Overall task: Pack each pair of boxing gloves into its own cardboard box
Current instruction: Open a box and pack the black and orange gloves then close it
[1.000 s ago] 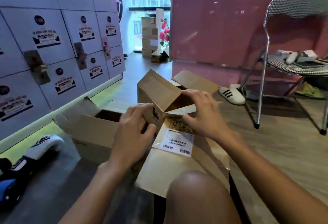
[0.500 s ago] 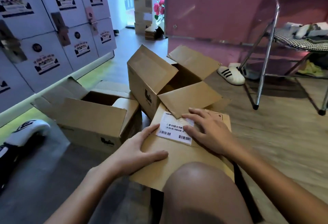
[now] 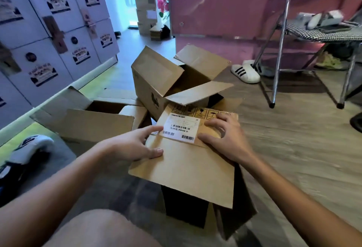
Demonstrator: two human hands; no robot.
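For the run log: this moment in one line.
labelled box: flap down | left hand: on flap | right hand: on flap | glove: on floor

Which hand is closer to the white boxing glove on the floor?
Left. The left hand rests on the left edge of the box, right of the glove; the right hand lies on the same box, farther right, beyond the label.

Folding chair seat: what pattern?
Black-and-white houndstooth check on the chair seat, seen in the head view, the only one.
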